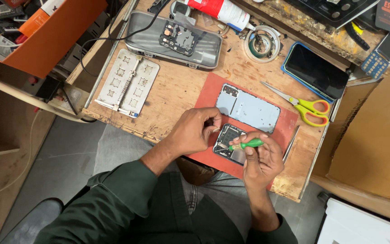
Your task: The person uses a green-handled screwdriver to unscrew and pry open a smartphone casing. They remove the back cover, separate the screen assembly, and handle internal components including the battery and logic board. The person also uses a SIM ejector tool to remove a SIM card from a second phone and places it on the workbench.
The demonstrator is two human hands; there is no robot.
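Taking the red work mat [213, 92] as the landmark: well to its left on the wooden bench lies a grey metal board-holding jig [127, 82]. At the mat's near-left edge the left hand [194, 131] is curled, fingertips pinched against the top corner of an opened smartphone [228, 143], steadying it; whether it holds a small part there is hard to tell. The phone lies on the mat's near side, just below its removed pale-blue back cover [248, 108]. The right hand [260, 160] grips a green-handled screwdriver [248, 144], tip down on the phone's internals. This looks like screw work on the board; it calls for a steady, upright driver. Yellow-handled scissors [305, 108] lie right of the mat.
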